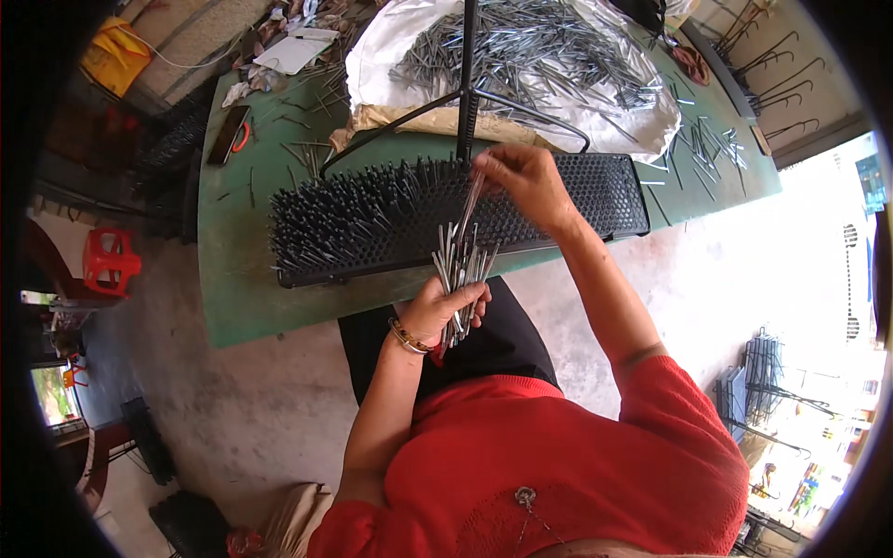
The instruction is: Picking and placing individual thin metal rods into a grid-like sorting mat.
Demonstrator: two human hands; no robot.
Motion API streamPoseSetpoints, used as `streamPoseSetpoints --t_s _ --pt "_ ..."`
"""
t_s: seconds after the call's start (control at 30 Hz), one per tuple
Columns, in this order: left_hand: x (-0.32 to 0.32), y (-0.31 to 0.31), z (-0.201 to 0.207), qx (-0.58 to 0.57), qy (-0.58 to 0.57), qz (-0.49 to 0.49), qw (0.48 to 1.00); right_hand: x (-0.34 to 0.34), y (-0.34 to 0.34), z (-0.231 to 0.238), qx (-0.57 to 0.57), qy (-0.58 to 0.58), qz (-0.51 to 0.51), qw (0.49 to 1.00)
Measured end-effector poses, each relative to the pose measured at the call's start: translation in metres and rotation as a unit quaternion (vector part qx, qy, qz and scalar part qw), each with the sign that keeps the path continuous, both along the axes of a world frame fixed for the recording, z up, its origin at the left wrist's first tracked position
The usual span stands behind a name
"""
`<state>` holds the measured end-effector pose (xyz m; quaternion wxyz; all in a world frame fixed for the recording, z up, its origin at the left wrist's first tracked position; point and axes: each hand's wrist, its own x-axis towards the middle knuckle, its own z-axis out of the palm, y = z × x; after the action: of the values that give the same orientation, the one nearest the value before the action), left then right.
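Note:
My left hand point(442, 312) is closed around a bundle of thin metal rods point(458, 256), held upright just in front of the table edge. My right hand point(532, 186) is above the bundle, thumb and fingers pinched on one or more slim metal rods point(473, 197), slightly blurred. Behind both hands lies a long black perforated rack point(586, 197) on the green table. Many black-tipped pins point(339, 214) stand in the holes of its left part, while the right part shows bare holes. A black upright frame point(470, 93) rises behind the rack, near my right hand.
A white sack point(372, 60) spread on the green table point(237, 298) bears a heap of loose metal rods point(521, 56). More rods lie scattered at the right. A phone point(226, 138) and orange-handled scissors point(243, 137) lie at the left. A red stool point(112, 262) stands on the floor.

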<state>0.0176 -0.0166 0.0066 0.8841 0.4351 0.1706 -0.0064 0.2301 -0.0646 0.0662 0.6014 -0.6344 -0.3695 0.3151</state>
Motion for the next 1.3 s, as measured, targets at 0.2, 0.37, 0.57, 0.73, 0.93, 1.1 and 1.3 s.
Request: streamPoseSetpoints --t_s 0.2,0.37,0.57,0.73,0.93,1.1,1.3 --pt "-0.003 -0.001 -0.005 -0.023 0.018 0.022 0.999 0.006 0.017 0.004 0.045 -0.092 -0.099 0.99" --pt "-0.003 -0.002 -0.003 -0.019 0.022 0.028 0.999 0.01 0.025 -0.005 0.026 -0.167 -0.12 0.978" --pt "-0.004 -0.002 -0.006 -0.02 0.011 0.025 0.999 0.003 0.024 0.0 0.058 -0.295 -0.122 0.946" --pt "-0.004 -0.003 -0.003 -0.025 0.015 0.028 0.999 -0.001 0.022 0.0 0.053 -0.3 -0.128 0.944" --pt "-0.004 -0.003 -0.006 -0.022 0.015 0.022 0.999 -0.001 0.022 -0.001 0.083 -0.382 -0.117 0.913" --pt "-0.003 -0.004 -0.003 -0.021 0.018 0.021 0.999 -0.002 0.022 -0.009 0.092 -0.392 -0.121 0.907" --pt "-0.004 -0.004 -0.002 -0.027 0.024 0.028 0.999 -0.004 0.02 -0.004 0.116 -0.432 -0.075 0.891"
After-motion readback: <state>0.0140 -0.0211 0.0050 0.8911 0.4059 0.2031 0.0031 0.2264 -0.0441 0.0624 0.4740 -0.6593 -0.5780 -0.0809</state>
